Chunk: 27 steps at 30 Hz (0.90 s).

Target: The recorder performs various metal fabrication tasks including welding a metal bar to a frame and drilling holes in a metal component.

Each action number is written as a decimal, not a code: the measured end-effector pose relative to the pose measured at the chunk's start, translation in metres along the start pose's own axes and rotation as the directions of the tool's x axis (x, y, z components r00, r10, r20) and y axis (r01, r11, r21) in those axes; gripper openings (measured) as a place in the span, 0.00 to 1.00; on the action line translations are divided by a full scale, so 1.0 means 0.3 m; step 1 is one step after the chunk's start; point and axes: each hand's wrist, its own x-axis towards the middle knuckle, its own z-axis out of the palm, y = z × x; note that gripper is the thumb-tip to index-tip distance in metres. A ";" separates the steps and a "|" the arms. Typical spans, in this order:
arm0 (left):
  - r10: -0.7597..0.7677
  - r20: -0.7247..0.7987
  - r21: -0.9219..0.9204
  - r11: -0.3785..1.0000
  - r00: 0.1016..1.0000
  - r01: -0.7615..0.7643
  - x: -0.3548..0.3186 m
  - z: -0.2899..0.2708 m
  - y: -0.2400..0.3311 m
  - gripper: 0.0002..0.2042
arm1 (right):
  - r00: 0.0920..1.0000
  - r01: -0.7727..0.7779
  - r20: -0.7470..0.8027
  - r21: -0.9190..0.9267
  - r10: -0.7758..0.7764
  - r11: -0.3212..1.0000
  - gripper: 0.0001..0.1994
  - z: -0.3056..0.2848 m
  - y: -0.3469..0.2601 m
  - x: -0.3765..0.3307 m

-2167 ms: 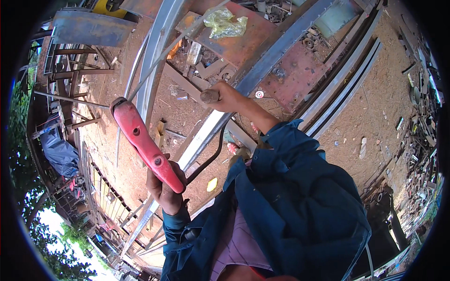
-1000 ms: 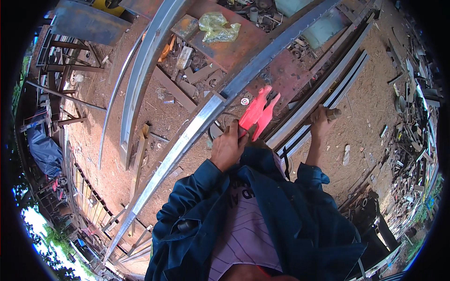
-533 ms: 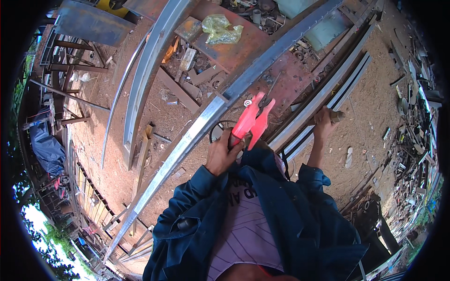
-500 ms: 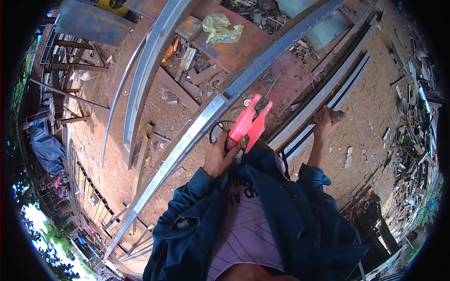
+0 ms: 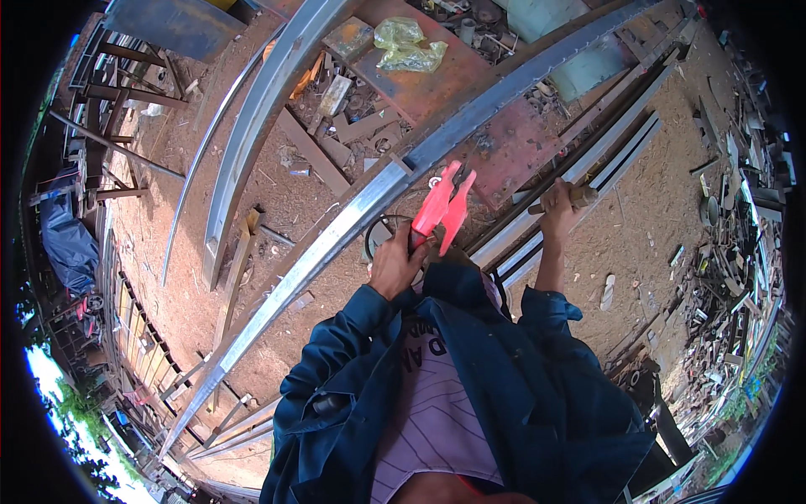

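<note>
My left hand [image 5: 395, 265] is closed round the grip of a red welding electrode holder [image 5: 433, 208], its jaws pointing away from me. A thin rod at the jaws is hard to make out now. Just beyond lies a long curved steel beam [image 5: 312, 262], bright and bare on its near part and dull grey farther off. To the right, my right hand [image 5: 556, 210] is wrapped round a short brown tool with a thick blunt end [image 5: 583, 196], perhaps a hammer; the fingers hide its middle. That hand is above long straight metal bars [image 5: 623, 153].
Another curved steel channel [image 5: 243, 139] and a thin curved strip [image 5: 196, 151] lie at left. A rusty plate [image 5: 512, 151] and a crumpled yellowish plastic bag [image 5: 411, 57] are beyond the beam. Scrap metal [image 5: 730, 244] is heaped at right. A dark cable [image 5: 369, 231] loops by my left hand.
My right hand, with the brown tool, has moved a little left and away from me. The red electrode holder has shifted slightly left. The whole view has turned a little.
</note>
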 end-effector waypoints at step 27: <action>0.016 -0.014 -0.030 0.999 1.000 -0.016 0.008 0.016 -0.007 0.22 | 0.996 0.027 -0.080 0.004 -0.026 1.000 0.17 -0.023 -0.010 0.000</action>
